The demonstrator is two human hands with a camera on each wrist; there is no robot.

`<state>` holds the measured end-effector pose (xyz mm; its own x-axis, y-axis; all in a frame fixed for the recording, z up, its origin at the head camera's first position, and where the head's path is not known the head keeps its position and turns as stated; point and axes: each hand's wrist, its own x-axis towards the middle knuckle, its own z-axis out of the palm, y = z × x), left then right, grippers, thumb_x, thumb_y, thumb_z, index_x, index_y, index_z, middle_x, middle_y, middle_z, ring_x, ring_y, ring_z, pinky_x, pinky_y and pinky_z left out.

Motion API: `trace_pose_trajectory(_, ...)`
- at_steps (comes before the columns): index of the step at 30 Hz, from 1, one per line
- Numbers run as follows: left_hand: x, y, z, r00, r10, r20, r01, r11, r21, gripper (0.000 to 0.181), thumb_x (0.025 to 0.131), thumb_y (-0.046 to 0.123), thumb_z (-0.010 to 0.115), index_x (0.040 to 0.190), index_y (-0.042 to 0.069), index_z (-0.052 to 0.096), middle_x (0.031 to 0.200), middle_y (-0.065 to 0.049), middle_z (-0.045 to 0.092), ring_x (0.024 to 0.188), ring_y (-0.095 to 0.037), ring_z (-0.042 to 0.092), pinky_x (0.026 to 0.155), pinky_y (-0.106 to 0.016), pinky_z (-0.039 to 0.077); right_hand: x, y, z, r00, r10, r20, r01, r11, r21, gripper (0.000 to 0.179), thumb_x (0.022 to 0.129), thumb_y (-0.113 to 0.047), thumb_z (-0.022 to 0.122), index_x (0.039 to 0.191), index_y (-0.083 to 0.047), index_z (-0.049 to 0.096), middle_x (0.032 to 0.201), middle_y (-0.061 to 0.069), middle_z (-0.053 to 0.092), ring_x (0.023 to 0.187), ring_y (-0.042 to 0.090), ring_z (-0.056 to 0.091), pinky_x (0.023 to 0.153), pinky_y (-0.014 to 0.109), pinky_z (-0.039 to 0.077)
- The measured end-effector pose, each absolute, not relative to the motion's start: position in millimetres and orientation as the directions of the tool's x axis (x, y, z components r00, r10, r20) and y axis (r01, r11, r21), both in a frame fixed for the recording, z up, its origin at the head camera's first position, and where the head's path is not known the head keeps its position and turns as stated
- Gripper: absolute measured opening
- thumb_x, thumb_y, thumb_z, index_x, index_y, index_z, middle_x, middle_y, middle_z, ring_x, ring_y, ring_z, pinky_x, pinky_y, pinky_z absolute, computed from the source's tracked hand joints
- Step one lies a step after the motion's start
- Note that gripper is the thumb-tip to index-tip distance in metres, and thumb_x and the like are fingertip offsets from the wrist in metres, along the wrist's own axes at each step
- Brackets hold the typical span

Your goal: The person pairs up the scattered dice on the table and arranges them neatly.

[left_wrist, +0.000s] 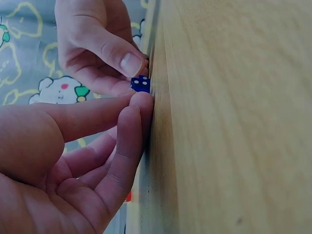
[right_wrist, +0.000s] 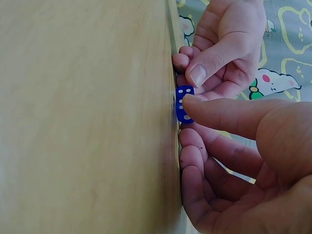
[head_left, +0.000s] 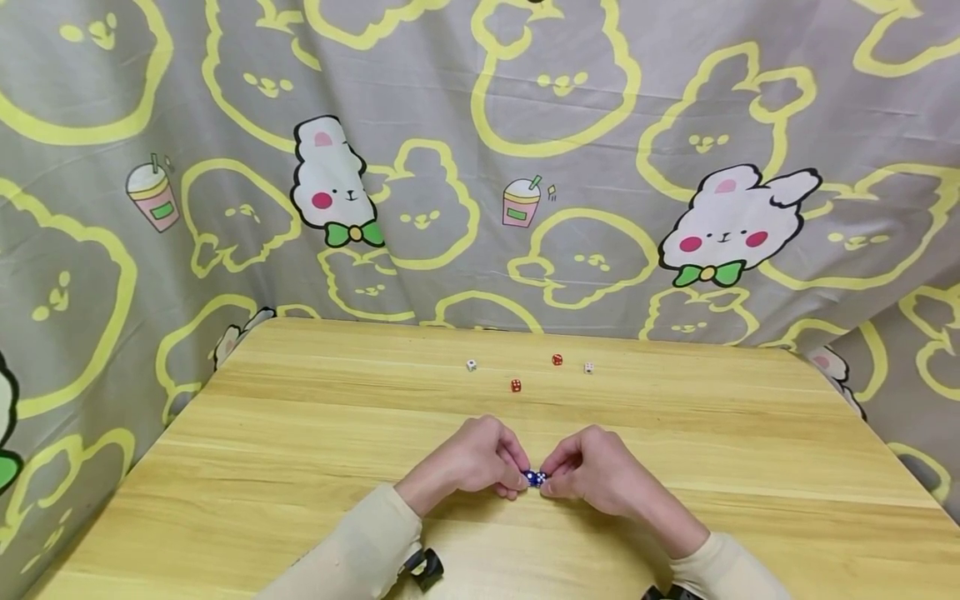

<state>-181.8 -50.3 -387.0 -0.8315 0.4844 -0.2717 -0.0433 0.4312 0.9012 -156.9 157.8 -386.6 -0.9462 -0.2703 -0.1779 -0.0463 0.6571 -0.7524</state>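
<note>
Two blue dice with white pips sit side by side on the wooden tabletop, a left blue die [head_left: 530,477] and a right blue die [head_left: 542,479]. My left hand [head_left: 483,458] pinches the left one between thumb and fingertips. From the other side, my right hand [head_left: 600,473] pinches the right one the same way. Up close in the right wrist view, pips show on the blue dice [right_wrist: 181,103] beside my right thumb, which covers part of them. Fingertips partly hide the blue dice [left_wrist: 140,84] in the left wrist view too.
Farther back on the table [head_left: 315,433] lie a white die [head_left: 471,365], a red die [head_left: 516,386], another red die [head_left: 557,360] and a white die [head_left: 588,367]. A grey cartoon-patterned curtain [head_left: 442,108] hangs behind the table's far edge and along its sides.
</note>
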Motion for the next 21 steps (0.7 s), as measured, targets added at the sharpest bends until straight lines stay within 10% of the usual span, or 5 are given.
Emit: trace_pose_trajectory(21, -185, -60, -377, -0.870, 0.437, -0.228, 0.006, 0.470, 0.882, 0.010, 0.086, 0.001, 0.084, 0.090, 0.003, 0.074, 0.075, -0.006, 0.075, 0.064, -0.018, 0.073, 0.063, -0.030, 0.061, -157, 159, -386, -0.944, -0.278, -0.177, -0.052, 0.655, -0.754, 0.016, 0.078, -0.013, 0.094, 0.086, -0.013, 0.081, 0.075, -0.003, 0.074, 0.070, 0.013, 0.063, 0.059, 0.022, 0.047)
